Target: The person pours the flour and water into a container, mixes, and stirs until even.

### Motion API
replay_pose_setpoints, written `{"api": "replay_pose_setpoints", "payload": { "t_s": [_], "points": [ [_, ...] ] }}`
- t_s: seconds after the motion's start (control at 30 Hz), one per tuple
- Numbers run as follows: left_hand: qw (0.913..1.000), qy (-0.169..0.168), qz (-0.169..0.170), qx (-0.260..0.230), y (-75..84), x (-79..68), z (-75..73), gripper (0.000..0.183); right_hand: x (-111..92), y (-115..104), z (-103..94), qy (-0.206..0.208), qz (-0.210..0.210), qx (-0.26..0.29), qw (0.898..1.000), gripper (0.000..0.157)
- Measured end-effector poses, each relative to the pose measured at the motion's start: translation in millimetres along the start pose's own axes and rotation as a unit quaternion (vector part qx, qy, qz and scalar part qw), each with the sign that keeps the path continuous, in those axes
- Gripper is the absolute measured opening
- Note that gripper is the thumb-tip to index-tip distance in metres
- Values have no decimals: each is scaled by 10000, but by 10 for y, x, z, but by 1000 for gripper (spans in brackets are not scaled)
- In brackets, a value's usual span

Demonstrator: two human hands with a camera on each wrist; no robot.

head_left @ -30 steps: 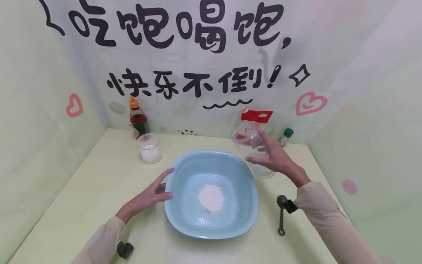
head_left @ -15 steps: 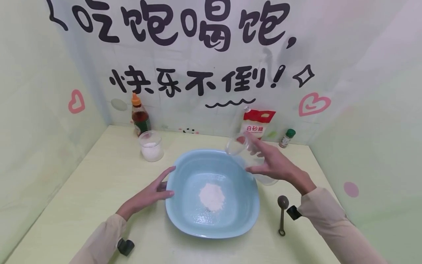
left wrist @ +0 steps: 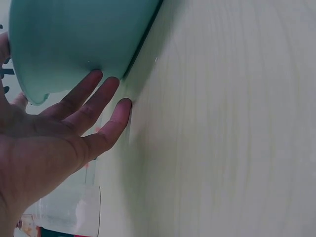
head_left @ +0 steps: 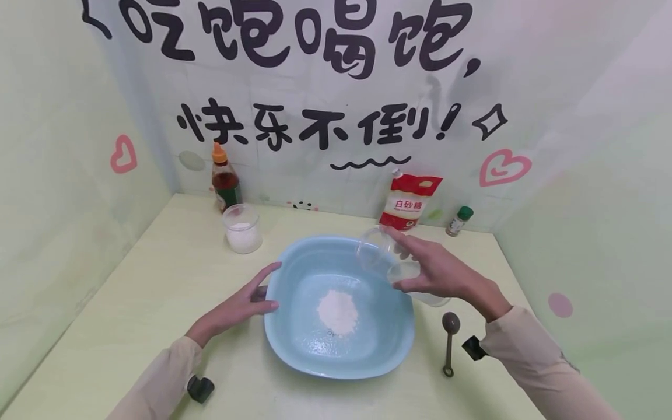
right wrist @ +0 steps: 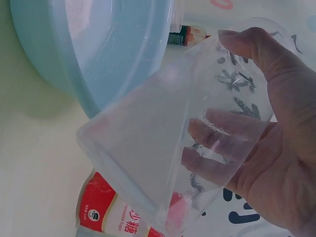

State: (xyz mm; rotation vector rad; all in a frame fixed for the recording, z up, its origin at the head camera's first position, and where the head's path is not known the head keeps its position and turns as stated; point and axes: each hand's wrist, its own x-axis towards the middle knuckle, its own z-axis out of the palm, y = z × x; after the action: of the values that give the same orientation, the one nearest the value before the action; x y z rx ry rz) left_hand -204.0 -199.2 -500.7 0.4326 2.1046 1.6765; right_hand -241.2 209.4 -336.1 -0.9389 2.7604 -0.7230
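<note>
A light blue basin (head_left: pixel 294 344) stands mid-table with a heap of white powder (head_left: pixel 338 314) on its floor. My left hand (head_left: pixel 238 309) holds its left rim, and in the left wrist view several fingers (left wrist: pixel 91 106) lie against the outer wall. My right hand (head_left: pixel 446 271) grips a clear plastic cup (head_left: pixel 375 254), fingers on one side and thumb on the other. The cup tilts left, its mouth over the basin's far right rim. Clear liquid (right wrist: pixel 143 133) lies low in it, and dark handwriting marks its wall. No stream is visible.
A grey spoon (head_left: pixel 450 338) lies right of the basin. Along the back stand a sauce bottle (head_left: pixel 226 184), a jar of white stuff (head_left: pixel 243 230), a red-and-white sugar bag (head_left: pixel 408 201) and a small green-capped bottle (head_left: pixel 459 221). Printed cloth walls enclose the table.
My right hand has brought the cup nearer and lower, tipping it further left over the basin's rim. My left hand stays on the basin. The view has shifted slightly.
</note>
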Motion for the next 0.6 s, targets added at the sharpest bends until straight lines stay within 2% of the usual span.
{"api": "replay_pose_setpoints", "payload": {
  "t_s": [0.6],
  "points": [
    [10000, 16, 28, 11, -29, 9, -19, 79, -57, 13, 28, -113, -8, -607, 9981, 104]
  ]
}}
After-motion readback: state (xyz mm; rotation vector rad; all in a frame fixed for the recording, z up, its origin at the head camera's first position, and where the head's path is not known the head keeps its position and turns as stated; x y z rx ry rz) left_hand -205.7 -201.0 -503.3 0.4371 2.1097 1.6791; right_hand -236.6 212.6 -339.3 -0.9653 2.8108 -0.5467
